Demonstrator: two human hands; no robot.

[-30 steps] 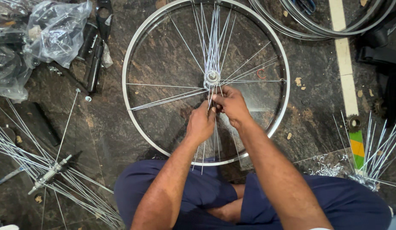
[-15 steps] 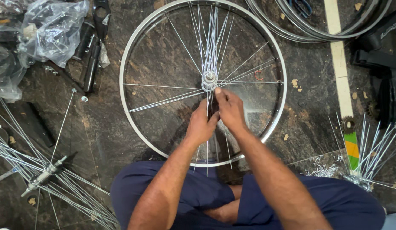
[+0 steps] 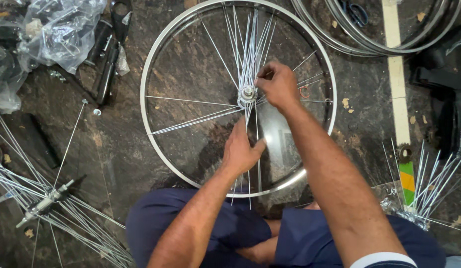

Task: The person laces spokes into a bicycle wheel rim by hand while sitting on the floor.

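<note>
My left hand pinches a bundle of loose spokes just near of the hub, fingers pressed together around them. My right hand sits just right of the hub, fingertips pinched on a spoke end there. The wheel rim lies flat on the floor before my knees

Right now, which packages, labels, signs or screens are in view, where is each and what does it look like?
Clear plastic bags: top left on the dark floor, crumpled, shiny, holding dark parts.
Foil-like wrapping: lower right, crinkled, silvery, around a bundle of loose spokes.
Striped strip: right of the wheel rim, narrow, with green, yellow and orange bands; possibly a label.
No signs or screens are visible.
</note>
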